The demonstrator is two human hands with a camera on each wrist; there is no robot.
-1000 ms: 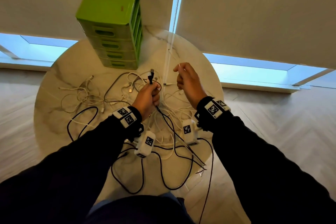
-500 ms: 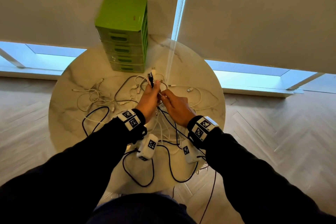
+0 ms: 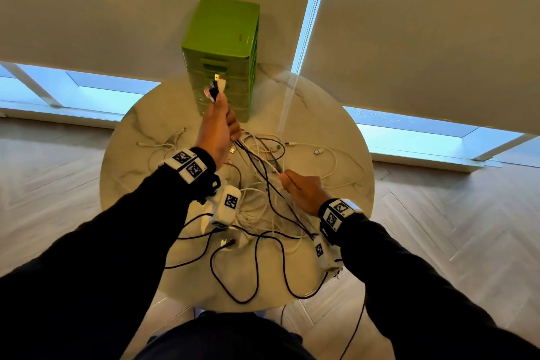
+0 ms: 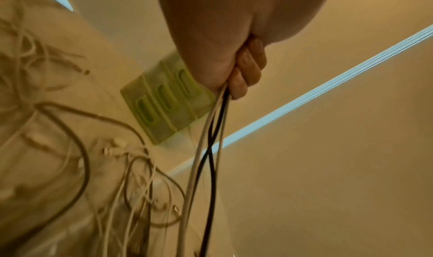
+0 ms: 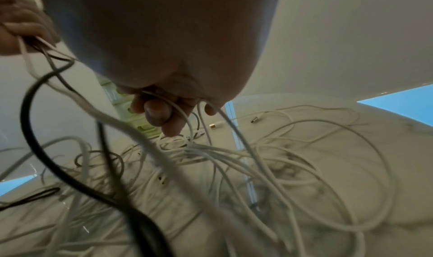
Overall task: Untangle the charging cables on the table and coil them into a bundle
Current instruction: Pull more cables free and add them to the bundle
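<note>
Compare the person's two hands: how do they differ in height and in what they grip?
The left hand is raised, gripping black and white cables with plugs poking above it; the right hand sits lower over the tangle, holding white cable only. Both are closed on cables.

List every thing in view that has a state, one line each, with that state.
Left hand: raised, its grip closed round several cable ends.
Right hand: low, pinching white cables.
Held cables: white and black, stretched between the hands.
Cable pile: tangled, loose on the table.
Green drawer unit: upright, drawers shut.
</note>
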